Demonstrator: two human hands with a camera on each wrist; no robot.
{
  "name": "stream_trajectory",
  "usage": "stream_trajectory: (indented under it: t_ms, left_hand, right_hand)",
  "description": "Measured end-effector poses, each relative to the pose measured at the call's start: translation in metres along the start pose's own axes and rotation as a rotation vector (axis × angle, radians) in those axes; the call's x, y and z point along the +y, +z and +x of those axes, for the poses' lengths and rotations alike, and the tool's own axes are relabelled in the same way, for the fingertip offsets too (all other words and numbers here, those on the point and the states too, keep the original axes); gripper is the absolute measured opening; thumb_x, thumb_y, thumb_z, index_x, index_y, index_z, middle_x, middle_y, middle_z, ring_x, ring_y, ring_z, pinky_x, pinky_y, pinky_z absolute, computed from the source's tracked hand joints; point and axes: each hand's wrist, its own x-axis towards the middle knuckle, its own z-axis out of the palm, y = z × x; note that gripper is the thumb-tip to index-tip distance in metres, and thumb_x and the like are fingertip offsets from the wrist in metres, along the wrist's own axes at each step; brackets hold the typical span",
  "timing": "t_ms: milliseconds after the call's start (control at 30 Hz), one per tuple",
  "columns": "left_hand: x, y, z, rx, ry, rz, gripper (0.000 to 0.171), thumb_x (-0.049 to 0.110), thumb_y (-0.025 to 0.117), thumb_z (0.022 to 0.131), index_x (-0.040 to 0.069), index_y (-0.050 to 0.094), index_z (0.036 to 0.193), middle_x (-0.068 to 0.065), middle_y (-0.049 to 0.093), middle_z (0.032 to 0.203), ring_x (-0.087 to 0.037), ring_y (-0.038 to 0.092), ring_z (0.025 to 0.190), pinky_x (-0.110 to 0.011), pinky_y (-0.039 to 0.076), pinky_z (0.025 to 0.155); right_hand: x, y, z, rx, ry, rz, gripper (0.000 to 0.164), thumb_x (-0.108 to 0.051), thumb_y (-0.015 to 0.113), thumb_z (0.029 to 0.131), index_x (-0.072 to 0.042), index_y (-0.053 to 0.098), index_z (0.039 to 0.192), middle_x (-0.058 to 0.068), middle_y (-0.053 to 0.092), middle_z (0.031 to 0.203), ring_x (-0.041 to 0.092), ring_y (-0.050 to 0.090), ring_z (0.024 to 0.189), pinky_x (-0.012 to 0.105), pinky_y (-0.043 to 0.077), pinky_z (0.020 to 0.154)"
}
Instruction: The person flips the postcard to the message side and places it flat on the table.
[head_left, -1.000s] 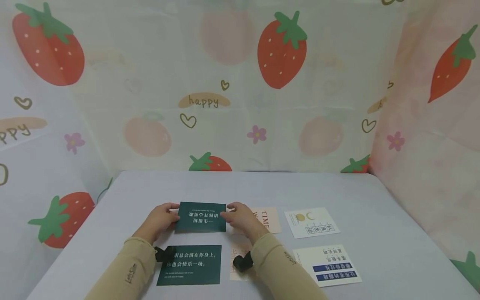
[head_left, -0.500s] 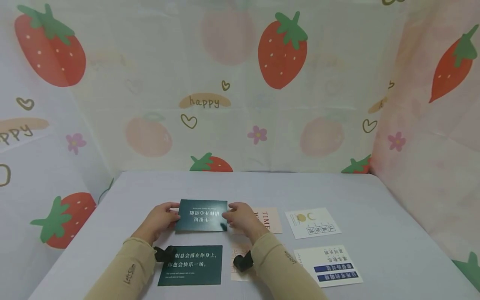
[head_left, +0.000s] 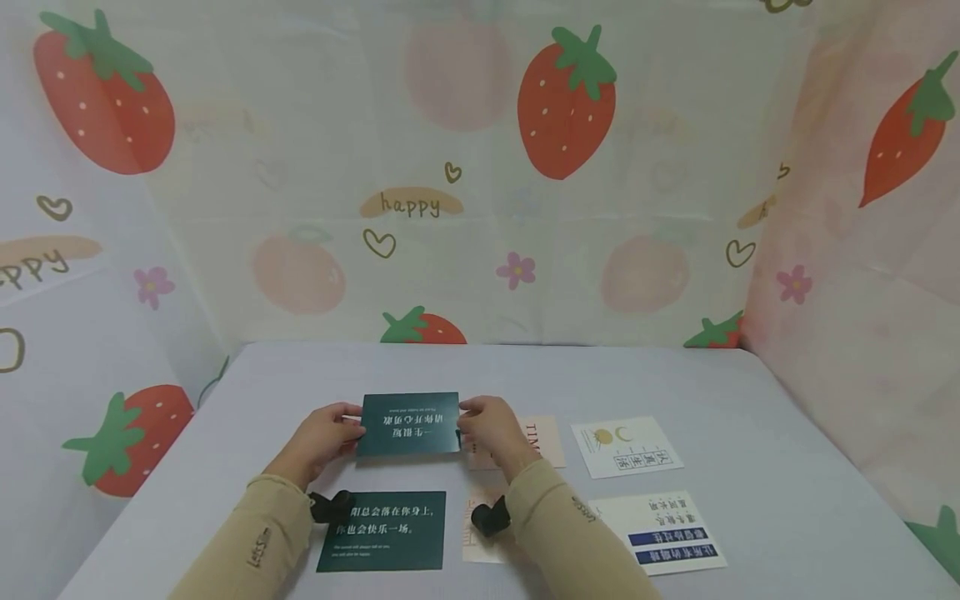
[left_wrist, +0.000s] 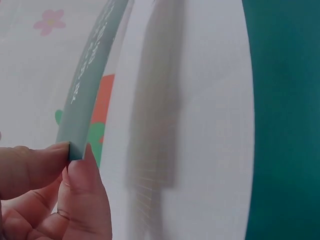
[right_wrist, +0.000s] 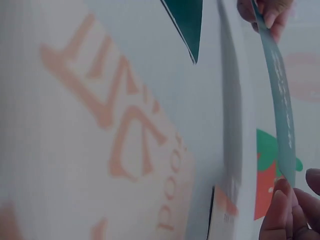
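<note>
A dark green card [head_left: 409, 424] with white print, upside down in the head view, is held above the table and casts a shadow in the left wrist view. My left hand [head_left: 321, 440] pinches its left end between thumb and fingers, plain to see in the left wrist view. At the card's right end, my right hand [head_left: 497, 433] pinches the edge. A second dark green card [head_left: 390, 533] lies flat nearer to me, its upper left corner partly hidden by the left wrist's black camera [head_left: 332, 507].
Cream cards lie in the middle, one with red letters [head_left: 546, 437] and one with orange print [head_left: 480, 546], both partly covered by the right arm. At right lie a white sun-and-moon card [head_left: 628, 446] and a blue-banded card [head_left: 671, 533]. Strawberry-printed cloth [head_left: 480, 167] encloses the table.
Both hands keep hold of the green card. It has risen slightly and shifted a little to the right, with its right end tipped up. The cards on the table stay put.
</note>
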Motion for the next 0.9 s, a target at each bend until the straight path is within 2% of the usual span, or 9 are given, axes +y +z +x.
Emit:
stream_trajectory:
  t_ms: [200, 367, 567, 900]
  left_hand:
    - [0.0002, 0.0007, -0.0002, -0.011, 0.001, -0.01, 0.028, 0.008, 0.057, 0.088, 0.003, 0.055, 0.115, -0.012, 0.058, 0.101, -0.017, 0.058, 0.084, -0.028, 0.052, 0.073]
    - [0.0017, 0.0013, -0.0012, -0.024, 0.002, -0.026, 0.026, 0.009, 0.057, 0.088, 0.002, 0.055, 0.113, -0.012, 0.058, 0.101, -0.018, 0.058, 0.085, -0.029, 0.052, 0.073]
    - [0.0057, 0.0011, -0.0042, -0.031, -0.007, -0.047, 0.022, 0.01, 0.057, 0.088, 0.002, 0.055, 0.109, -0.012, 0.057, 0.101, -0.018, 0.058, 0.084, -0.028, 0.052, 0.072]
    - [0.0083, -0.0006, -0.005, -0.01, -0.005, -0.059, 0.016, 0.013, 0.056, 0.091, 0.001, 0.057, 0.102, -0.011, 0.059, 0.096, -0.017, 0.059, 0.079, -0.027, 0.053, 0.07]
  right_hand:
    - [-0.0012, -0.0029, 0.0025, 0.048, -0.011, -0.031, 0.024, -0.012, 0.06, 0.084, -0.009, 0.063, 0.108, 0.003, 0.064, 0.087, 0.016, 0.059, 0.075, 0.032, 0.048, 0.065]
    - [-0.0014, -0.0033, 0.0027, 0.051, -0.004, -0.022, 0.014, -0.013, 0.059, 0.086, -0.009, 0.064, 0.099, 0.003, 0.064, 0.084, 0.017, 0.059, 0.074, 0.031, 0.047, 0.062]
    - [-0.0017, -0.0036, 0.0026, 0.048, -0.019, 0.005, 0.007, -0.011, 0.059, 0.087, -0.007, 0.064, 0.091, 0.004, 0.063, 0.081, 0.018, 0.06, 0.073, 0.032, 0.05, 0.065]
    - [-0.0051, -0.0055, 0.0019, 0.024, -0.018, 0.034, 0.007, -0.013, 0.059, 0.088, -0.008, 0.063, 0.087, 0.005, 0.062, 0.08, 0.017, 0.06, 0.074, 0.033, 0.052, 0.07]
